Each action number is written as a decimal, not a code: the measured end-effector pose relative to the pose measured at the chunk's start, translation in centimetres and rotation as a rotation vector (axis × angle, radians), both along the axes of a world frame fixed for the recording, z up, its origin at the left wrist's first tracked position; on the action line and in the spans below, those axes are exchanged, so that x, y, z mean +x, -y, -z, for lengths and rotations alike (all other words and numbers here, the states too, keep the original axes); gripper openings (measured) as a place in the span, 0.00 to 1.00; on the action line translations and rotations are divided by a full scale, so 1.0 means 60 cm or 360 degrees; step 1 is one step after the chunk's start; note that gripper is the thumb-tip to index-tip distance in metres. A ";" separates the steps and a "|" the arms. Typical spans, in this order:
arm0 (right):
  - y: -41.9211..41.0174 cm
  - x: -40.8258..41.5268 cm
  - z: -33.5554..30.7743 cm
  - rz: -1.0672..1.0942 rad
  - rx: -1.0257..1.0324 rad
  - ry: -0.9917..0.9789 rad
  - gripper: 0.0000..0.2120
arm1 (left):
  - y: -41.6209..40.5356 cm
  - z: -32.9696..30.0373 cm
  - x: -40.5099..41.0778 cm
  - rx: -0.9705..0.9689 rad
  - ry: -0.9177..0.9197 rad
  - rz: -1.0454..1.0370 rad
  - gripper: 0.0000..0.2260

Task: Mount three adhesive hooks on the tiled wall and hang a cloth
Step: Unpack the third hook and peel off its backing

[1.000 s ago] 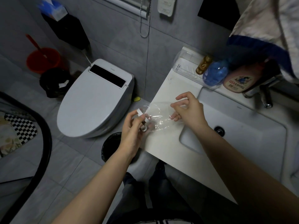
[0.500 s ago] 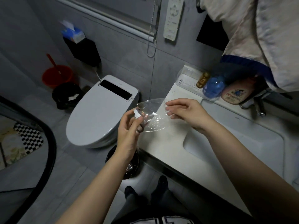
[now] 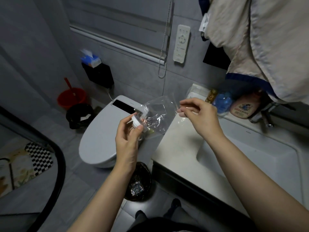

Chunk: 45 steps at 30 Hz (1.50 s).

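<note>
A clear plastic bag (image 3: 158,114) hangs in the air between my hands, above the gap between toilet and counter. My left hand (image 3: 128,136) pinches its left end together with a small white round adhesive hook (image 3: 136,121); a bit of shiny metal shows just beside it. My right hand (image 3: 199,116) pinches the bag's right edge between thumb and fingers. The grey tiled wall (image 3: 133,72) rises behind. A beige cloth with a dark blue border (image 3: 254,47) hangs at the upper right.
The white counter (image 3: 177,148) with its sink lies under my right arm, bottles (image 3: 222,102) and a tap (image 3: 265,118) at its back. Left of it stands the closed toilet (image 3: 100,141), a black bin (image 3: 138,183) below. A remote (image 3: 181,43) hangs on the wall.
Both hands have lifted the bag up off the counter and the view has tilted upward, bringing more of the wall and the hanging cloth into sight.
</note>
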State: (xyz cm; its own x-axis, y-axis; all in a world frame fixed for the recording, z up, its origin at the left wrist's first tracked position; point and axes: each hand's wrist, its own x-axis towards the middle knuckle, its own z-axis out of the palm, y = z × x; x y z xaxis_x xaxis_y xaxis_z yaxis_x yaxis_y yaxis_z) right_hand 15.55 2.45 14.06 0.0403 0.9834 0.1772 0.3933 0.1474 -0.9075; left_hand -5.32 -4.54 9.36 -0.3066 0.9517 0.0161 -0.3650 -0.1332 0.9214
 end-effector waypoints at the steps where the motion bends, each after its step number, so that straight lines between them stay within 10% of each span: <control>1: 0.002 -0.004 -0.005 0.0048 0.0047 -0.0048 0.07 | 0.003 -0.003 -0.005 0.0001 -0.0004 0.0001 0.17; 11: 0.023 -0.046 -0.033 0.0066 0.0271 -0.0190 0.05 | 0.040 -0.022 -0.032 0.0109 0.0033 0.0108 0.18; 20: 0.029 -0.087 -0.056 -0.0264 -0.0482 -0.0692 0.05 | 0.062 -0.016 -0.038 0.0098 0.0091 0.0114 0.17; 27: 0.035 -0.107 -0.119 -0.0720 -0.0885 -0.0216 0.19 | 0.071 -0.020 -0.027 0.0089 0.0348 0.0051 0.16; 41: 0.039 -0.120 -0.154 -0.0290 0.0265 0.0411 0.14 | 0.063 -0.051 -0.020 0.0155 0.0725 -0.0035 0.14; 45: 0.044 -0.119 -0.131 0.0028 0.0491 0.0529 0.33 | 0.055 -0.058 -0.030 0.0149 0.0849 -0.0221 0.20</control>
